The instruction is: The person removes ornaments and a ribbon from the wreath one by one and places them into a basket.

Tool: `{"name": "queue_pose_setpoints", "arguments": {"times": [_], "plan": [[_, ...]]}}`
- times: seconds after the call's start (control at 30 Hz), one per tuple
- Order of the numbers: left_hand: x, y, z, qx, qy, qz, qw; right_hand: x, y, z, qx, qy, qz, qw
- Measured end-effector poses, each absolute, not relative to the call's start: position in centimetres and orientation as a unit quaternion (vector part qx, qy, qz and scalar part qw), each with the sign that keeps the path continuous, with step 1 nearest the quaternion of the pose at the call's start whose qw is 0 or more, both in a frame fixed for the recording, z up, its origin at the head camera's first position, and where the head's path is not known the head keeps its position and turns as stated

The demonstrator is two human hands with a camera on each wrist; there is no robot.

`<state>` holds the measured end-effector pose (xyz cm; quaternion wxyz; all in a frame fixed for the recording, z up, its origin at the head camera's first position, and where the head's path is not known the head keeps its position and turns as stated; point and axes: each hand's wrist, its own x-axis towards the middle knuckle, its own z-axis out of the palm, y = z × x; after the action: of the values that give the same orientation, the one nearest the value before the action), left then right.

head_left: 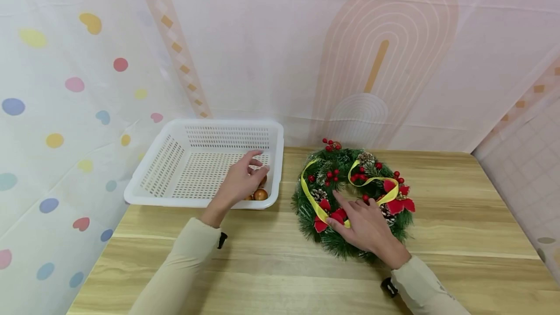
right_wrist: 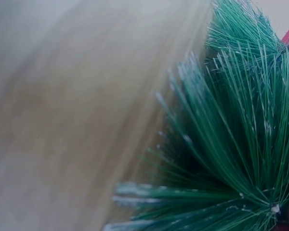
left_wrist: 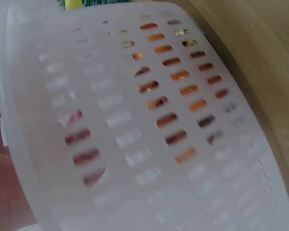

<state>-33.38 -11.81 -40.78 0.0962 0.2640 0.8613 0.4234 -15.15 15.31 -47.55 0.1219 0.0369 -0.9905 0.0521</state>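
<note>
My left hand (head_left: 242, 179) reaches over the near right corner of a white plastic basket (head_left: 144, 193), thumb and fingers apart, with nothing seen between them. Just under it lie a few shiny golden-orange baubles (head_left: 260, 194); more orange shows through the basket's slots (left_wrist: 180, 75) in the left wrist view. On the front of a green Christmas wreath (head_left: 341, 247) rests my right hand (head_left: 365, 225), index finger extended toward the centre hole and thumb by the yellow ribbon (head_left: 311, 197). The wreath carries red flowers (head_left: 400, 203), red berries and pinecones (head_left: 365, 158). Green needles (right_wrist: 241, 120) fill the right wrist view's right side.
Basket and wreath stand side by side on a wooden table (head_left: 280, 266), with a strip of tabletop between them. Behind rises a pale patterned cloth (head_left: 262, 52); another with coloured dots hangs at the left. The basket's raised rim surrounds the baubles.
</note>
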Motion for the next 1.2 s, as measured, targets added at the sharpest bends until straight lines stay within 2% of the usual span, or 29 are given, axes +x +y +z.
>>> {"name": "queue_pose_setpoints", "arguments": {"times": [0.5,0.7,0.9,1.2], "plan": [[-32.5,-8.5,-41.7,0.342,0.889,0.290,0.095,-15.0,15.4,-47.5,0.036,-0.991,0.054,0.119],[-32.6,-8.4,-41.9,0.334,0.894,0.274,0.123,-14.8,15.5,-47.4,0.043,-0.991,0.055,0.117],[-36.5,-6.9,-42.5,0.387,0.872,0.266,0.141,-15.3,15.7,-47.7,0.029,-0.992,0.045,0.118],[-36.2,-6.7,-41.9,0.374,0.877,0.267,0.144,-14.2,18.8,-47.1,0.123,-0.983,0.049,0.124]]}}
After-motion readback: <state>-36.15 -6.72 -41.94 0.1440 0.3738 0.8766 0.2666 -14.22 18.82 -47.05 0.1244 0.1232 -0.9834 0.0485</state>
